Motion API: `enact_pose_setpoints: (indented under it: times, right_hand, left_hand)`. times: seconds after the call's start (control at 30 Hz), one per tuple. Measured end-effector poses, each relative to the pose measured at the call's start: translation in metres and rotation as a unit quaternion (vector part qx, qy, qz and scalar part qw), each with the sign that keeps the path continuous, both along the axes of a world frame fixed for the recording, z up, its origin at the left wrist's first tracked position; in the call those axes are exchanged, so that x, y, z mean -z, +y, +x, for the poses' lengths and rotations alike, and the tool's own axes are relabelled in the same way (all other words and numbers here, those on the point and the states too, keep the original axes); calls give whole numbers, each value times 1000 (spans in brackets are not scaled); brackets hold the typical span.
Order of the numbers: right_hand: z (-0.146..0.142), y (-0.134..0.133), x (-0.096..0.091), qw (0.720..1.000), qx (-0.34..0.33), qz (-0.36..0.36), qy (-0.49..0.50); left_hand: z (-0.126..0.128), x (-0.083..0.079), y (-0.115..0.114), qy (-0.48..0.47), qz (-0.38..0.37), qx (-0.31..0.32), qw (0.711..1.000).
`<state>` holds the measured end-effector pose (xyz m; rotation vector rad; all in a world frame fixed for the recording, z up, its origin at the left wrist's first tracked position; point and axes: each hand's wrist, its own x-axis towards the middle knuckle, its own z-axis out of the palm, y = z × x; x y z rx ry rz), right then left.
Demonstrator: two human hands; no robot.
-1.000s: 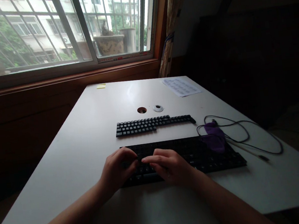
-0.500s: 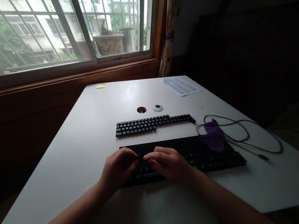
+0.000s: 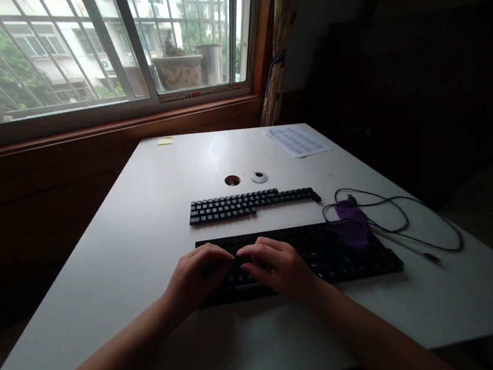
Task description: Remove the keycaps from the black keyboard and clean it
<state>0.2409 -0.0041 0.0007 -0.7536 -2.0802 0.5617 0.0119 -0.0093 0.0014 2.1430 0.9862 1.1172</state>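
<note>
A black keyboard (image 3: 348,259) lies across the white table (image 3: 137,239) in front of me. My left hand (image 3: 199,276) rests curled over its left end, thumb and forefinger pinched toward the middle. My right hand (image 3: 278,267) is curled beside it with bent fingers pressing down on the keys. The fingertips of both hands meet at one spot on the keyboard; what they pinch there is too small and dark to make out. Behind the keyboard, several loose black keycaps (image 3: 248,204) are laid out in tidy rows.
A purple cloth (image 3: 352,223) lies on the keyboard's right end, with a black cable (image 3: 433,223) looped beside it. Farther back are a cable hole (image 3: 232,180), its white cap (image 3: 258,177), a printed sheet (image 3: 297,141) and a yellow sticky note (image 3: 164,140). The window is beyond.
Both hands have crept slightly away from me along the keyboard, and the right fingers have curled in closer to the left fingertips. Nothing else has moved.
</note>
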Motion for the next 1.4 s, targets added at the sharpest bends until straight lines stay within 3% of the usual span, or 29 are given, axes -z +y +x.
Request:
enact_pose_setpoints:
  times: [0.3,0.5,0.63,0.83,1.07,1.4]
  right_hand:
    - [12,6,-8,996,77,11,-30]
    - [31,16,-7,986,127,32,-107]
    - [51,28,-7,963,168,19,-210]
    - [70,48,-14,902,219,-2,-371]
    - [64,82,-25,833,194,-14,-517]
    - [63,100,-24,836,159,-5,-525]
  left_hand:
    - [-18,-3,6,-29,-30,-41,998]
    - [-33,-2,17,-49,-59,-110,991]
    - [-39,1,23,-46,-69,-143,986]
    - [-37,5,25,-14,-70,-145,987]
    - [-38,5,27,6,-54,-143,988]
    - [-39,8,29,12,-45,-134,990]
